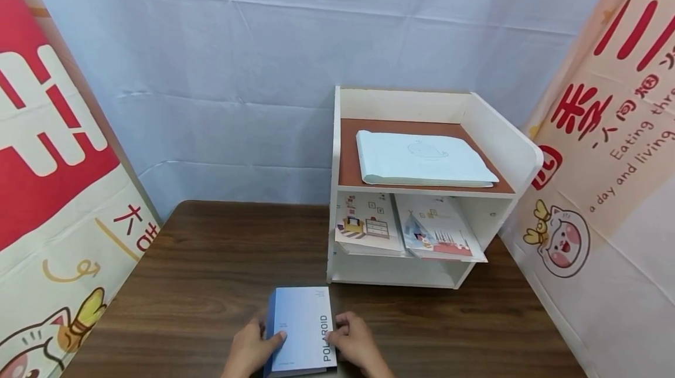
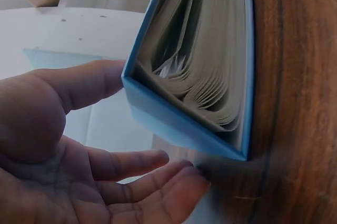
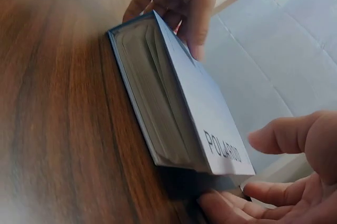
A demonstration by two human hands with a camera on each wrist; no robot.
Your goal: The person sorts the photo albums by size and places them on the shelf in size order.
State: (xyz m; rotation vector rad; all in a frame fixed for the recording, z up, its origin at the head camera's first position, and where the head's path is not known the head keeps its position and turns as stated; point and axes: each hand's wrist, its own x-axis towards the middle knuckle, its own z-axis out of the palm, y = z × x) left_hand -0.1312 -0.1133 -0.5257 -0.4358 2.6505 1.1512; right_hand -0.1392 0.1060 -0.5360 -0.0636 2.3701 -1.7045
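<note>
A blue and white photo album (image 1: 300, 328) with POLAROID on its front cover lies near the table's front, cover up. My left hand (image 1: 255, 346) holds it by the spine side, thumb on the cover and fingers low along the spine. On the opposite side my right hand (image 1: 355, 340) grips the edge, thumb beside the lettering. In the left wrist view the album's page ends (image 2: 210, 77) show fanned between the covers. The right wrist view shows the fingers of my right hand (image 3: 295, 182) around a lower corner; where some fingertips touch is hidden.
A white two-tier shelf (image 1: 337, 190) stands at the right. On its brown top lies a white pad with a whale drawing (image 1: 427, 158); two illustrated books (image 1: 369, 222) lie below, jutting forward. Bare wooden tabletop (image 1: 211, 261) stretches left. Cloth hangs behind and on both sides.
</note>
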